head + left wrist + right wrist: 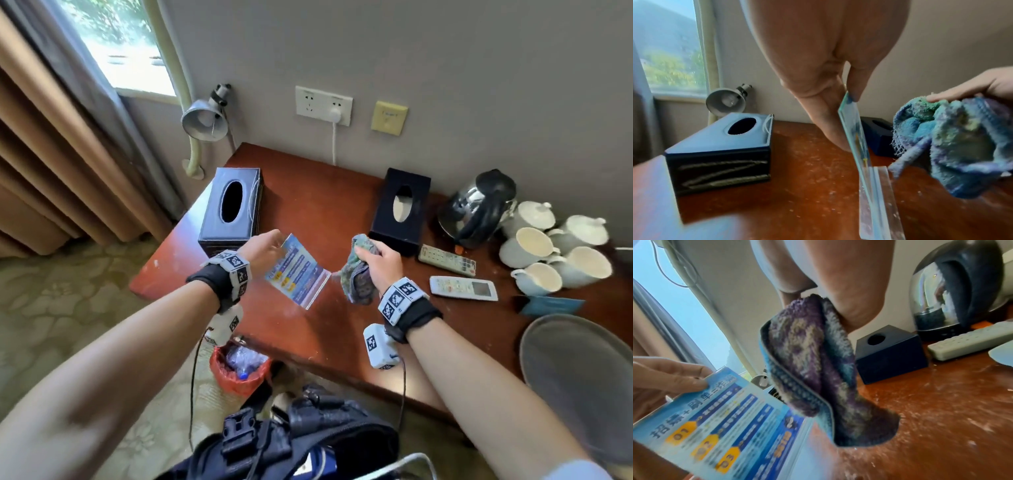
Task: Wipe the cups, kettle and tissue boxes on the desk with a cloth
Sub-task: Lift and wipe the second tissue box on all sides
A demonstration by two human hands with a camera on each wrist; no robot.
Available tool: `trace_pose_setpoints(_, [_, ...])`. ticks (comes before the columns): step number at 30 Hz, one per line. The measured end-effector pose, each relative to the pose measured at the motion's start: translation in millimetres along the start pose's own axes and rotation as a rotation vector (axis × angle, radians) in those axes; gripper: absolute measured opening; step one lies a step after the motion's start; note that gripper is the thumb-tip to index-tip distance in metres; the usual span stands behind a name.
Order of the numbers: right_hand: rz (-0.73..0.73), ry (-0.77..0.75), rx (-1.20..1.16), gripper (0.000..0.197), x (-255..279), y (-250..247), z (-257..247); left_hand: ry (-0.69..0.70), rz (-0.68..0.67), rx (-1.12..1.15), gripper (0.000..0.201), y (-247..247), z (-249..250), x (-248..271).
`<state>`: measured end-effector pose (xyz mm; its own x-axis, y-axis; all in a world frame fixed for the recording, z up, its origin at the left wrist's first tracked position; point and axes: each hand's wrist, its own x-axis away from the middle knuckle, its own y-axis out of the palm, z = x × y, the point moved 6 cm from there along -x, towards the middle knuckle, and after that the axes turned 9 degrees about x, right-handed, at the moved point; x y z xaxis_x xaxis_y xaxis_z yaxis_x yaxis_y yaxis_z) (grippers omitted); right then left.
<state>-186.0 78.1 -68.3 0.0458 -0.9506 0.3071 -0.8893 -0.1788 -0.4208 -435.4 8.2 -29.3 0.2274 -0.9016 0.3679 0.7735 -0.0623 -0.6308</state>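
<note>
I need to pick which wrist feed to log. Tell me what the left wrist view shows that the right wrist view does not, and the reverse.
Only the left wrist view shows the desk lamp, the tissue box nearest the window and the window scenery.

Only the right wrist view shows the kettle, a remote control and the printed face of the acrylic sign, which the left wrist view catches edge-on.

Both show the left hand pinching the sign's top, the right hand gripping the cloth, the second tissue box and the dusty desk.

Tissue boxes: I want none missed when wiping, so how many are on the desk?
2. One tissue box stands at the desk's window-side end; the other tissue box stands mid-desk near the wall, beside the kettle.
</note>
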Motion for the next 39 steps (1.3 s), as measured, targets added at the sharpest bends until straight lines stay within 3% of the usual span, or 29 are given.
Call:
trace_pose_setpoints(5, [0.100, 0.013, -0.007, 0.040, 19.5, -20.6, 23.5, -0.061, -0.089, 0.415, 0.019, 48.3, 14.2, 2.7])
trace_pose_setpoints(10, [0.070, 0.029, 0.133, 0.039, 30.7, -7.0, 59.5, -0.146, -0.149, 0.600, 0.025, 88.2, 23.0, 6.8])
trace_pose_setpoints(17, [-0.060, 0.099, 0.148, 0.040, 30.7, 33.0, 76.9, -0.072, -0.274, 0.555, 0.029, 103.8, 41.0, 12.9])
trace_pose_setpoints(22, [0.044, 0.084, -0.092, 0.033, 39.1, 38.1, 63.8, -0.143, -0.285, 0.666, 0.021, 112.0, 47.1, 10.7])
trace_pose_setpoints(29, [-0.011, -0.025, -0.158, 0.043, 64.6, 40.8, 75.0, -0.121, -0.262, 0.594, 0.028, 117.6, 52.0, 9.3])
trace_pose_setpoints(35, [0.007, 0.134, -0.052, 0.039, 32.6, 47.1, 86.7, -0.162, -0.222, 0.609, 0.023, 105.6, 37.1, 6.1])
trace_pose_setpoints(39, [0.054, 0.128, -0.191, 0.039, 35.0, 38.1, 78.0, -0.127, -0.267, 0.573, 0.029, 115.6, 53.0, 11.2])
